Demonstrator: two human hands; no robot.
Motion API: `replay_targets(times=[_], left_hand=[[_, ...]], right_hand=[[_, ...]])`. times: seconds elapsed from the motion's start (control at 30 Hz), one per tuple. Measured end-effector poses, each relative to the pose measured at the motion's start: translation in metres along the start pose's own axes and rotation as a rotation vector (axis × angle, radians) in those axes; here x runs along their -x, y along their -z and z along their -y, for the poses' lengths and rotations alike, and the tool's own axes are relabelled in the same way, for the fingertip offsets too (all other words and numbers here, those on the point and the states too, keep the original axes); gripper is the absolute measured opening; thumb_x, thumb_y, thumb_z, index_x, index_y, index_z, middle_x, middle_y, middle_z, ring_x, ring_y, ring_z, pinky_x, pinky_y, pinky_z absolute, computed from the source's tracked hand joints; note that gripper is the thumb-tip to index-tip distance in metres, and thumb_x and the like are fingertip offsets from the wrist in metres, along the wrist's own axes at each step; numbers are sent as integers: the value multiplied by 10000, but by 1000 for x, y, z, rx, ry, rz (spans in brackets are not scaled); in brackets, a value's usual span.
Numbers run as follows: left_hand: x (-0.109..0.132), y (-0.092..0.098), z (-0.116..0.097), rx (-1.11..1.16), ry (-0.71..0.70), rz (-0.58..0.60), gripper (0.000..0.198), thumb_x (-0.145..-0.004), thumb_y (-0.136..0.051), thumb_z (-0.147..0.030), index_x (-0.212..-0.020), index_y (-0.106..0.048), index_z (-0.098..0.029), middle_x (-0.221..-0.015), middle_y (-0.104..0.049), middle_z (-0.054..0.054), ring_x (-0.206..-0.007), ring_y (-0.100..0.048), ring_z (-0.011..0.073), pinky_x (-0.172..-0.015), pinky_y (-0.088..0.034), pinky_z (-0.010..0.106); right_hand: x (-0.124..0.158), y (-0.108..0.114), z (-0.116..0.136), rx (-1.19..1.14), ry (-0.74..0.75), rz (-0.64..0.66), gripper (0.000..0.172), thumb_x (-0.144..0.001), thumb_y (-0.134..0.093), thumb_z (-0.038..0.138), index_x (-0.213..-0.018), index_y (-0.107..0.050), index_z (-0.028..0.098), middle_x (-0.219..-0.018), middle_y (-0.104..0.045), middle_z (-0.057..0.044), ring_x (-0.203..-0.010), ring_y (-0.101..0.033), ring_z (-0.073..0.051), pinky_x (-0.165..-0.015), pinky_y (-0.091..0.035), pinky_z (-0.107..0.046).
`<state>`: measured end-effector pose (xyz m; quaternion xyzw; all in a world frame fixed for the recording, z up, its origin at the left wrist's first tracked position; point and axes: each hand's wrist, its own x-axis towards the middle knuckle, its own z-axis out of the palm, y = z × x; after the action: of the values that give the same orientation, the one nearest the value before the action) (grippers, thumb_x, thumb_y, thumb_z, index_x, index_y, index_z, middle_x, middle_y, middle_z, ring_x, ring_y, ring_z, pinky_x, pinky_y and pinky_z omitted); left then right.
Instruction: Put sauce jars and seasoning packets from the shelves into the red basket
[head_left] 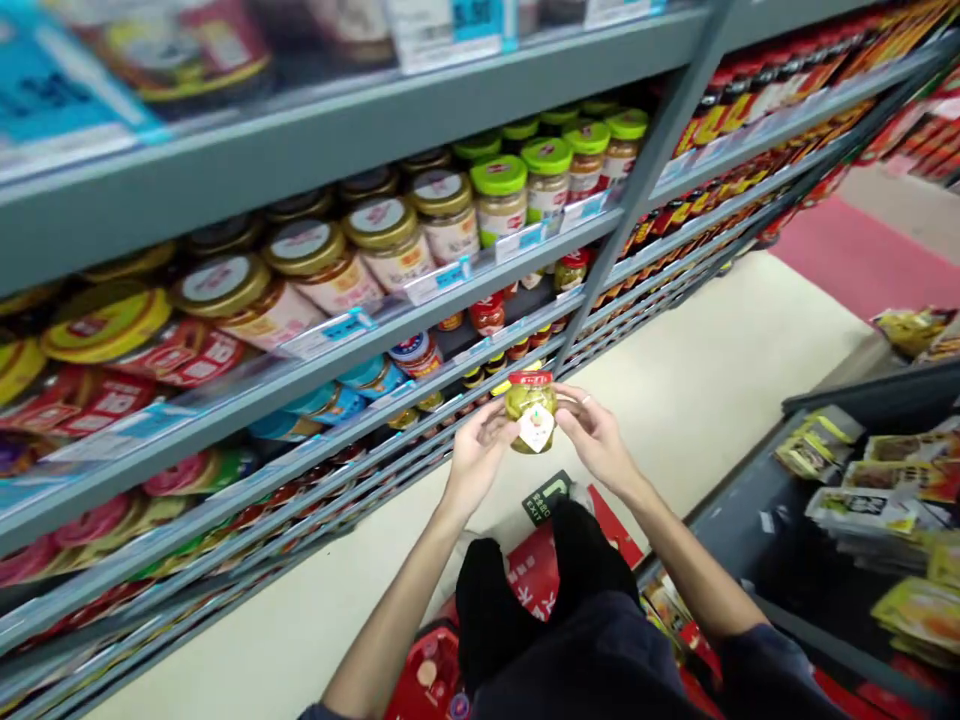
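Note:
Between my two hands is a glass jar [531, 412] of something green, with a red lid and a white diamond-shaped label facing me. The jar is upright, in front of the lower shelves and above the floor. My left hand [482, 440] grips its left side, fingers curled behind and thumb near the label. On the other side my right hand [596, 435] holds it the same way, a ring on one finger. Similar small jars with red lids [574, 268] stand on the shelf just beyond.
Grey shelving [360, 130] runs along the left, with gold-lidded jars [386, 235] and green-lidded jars [501, 195]. A dark bin of packaged goods [862, 510] stands at the right. Below me lie an exit sign [546, 497] on the floor and a red basket [424, 670].

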<state>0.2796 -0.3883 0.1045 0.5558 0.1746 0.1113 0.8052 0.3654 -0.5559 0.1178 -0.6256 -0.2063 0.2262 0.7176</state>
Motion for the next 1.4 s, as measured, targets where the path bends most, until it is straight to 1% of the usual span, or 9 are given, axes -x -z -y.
replay_targets(times=[0.27, 0.37, 0.43, 0.57, 0.7, 0.83, 1.1, 1.27, 1.4], left_hand=[[-28, -122, 11, -76, -12, -88, 509, -828, -799, -407, -1265, -674, -176, -1352, -683, 128, -1229, -655, 267, -1107, -485, 391], [-43, -148, 15, -95, -3, -115, 568, -810, -812, -400, -1307, -649, -178, -1397, -654, 133, -1261, -642, 277, -1121, -482, 409], [-60, -154, 17, -100, -43, -169, 640, -761, -850, -397, -1321, -634, -176, -1405, -644, 143, -1229, -661, 284, -1083, -516, 422], [-107, -143, 20, -227, -213, -310, 687, -728, -874, -400, -1326, -625, -168, -1376, -662, 147, -1213, -669, 291, -1067, -534, 432], [-153, -121, 24, -449, -432, -331, 674, -787, -819, -474, -1355, -611, -175, -1382, -662, 138, -1259, -640, 299, -1104, -504, 435], [-185, -108, 28, -547, -572, -353, 677, -831, -759, -543, -1378, -579, -188, -1401, -641, 136, -1313, -601, 311, -1123, -486, 444], [-218, -89, 27, -610, -545, -376, 636, -814, -779, -539, -1342, -582, -244, -1394, -643, 118, -1347, -567, 342, -1149, -448, 510], [-238, -72, 39, -629, -476, -344, 588, -746, -861, -473, -1216, -640, -197, -1252, -714, 153, -1357, -532, 399, -1175, -378, 597], [-251, -67, 47, -660, -473, -379, 537, -744, -875, -432, -1180, -646, -217, -1230, -714, 119, -1362, -530, 356, -1199, -377, 571]], right_hand=[[-28, 121, 22, -49, -62, 155, 628, -899, -741, 414, -1475, -533, 274, -1352, -642, -89, -1154, -675, -232, -1044, -548, -406], [-56, 152, 26, 40, -24, 253, 621, -901, -730, 427, -1478, -541, 295, -1396, -569, -81, -1156, -684, -229, -1039, -563, -391], [-82, 163, 27, 107, 46, 338, 597, -922, -704, 426, -1480, -539, 295, -1402, -561, -80, -1171, -682, -226, -1061, -556, -391], [-142, 164, 20, 287, 246, 420, 604, -945, -679, 408, -1506, -506, 268, -1424, -615, -98, -1238, -652, -244, -1116, -515, -433], [-191, 153, 6, 441, 418, 429, 586, -971, -626, 431, -1513, -493, 252, -1485, -580, -101, -1314, -594, -261, -1134, -498, -470], [-224, 142, -6, 552, 570, 355, 587, -966, -606, 488, -1500, -506, 265, -1475, -556, -96, -1372, -529, -286, -1148, -482, -503], [-244, 128, -15, 739, 672, 283, 610, -1038, -447, 478, -1596, -295, 284, -1543, -472, -117, -1370, -512, -290, -1138, -478, -484], [-253, 136, -14, 1030, 765, 310, 494, -1034, -447, 419, -1515, -423, 314, -1547, -475, -90, -1358, -464, -350, -1133, -404, -614], [-258, 146, -18, 1112, 819, 322, 458, -1036, -461, 425, -1463, -483, 261, -1527, -505, -110, -1347, -437, -356, -1127, -371, -612]])
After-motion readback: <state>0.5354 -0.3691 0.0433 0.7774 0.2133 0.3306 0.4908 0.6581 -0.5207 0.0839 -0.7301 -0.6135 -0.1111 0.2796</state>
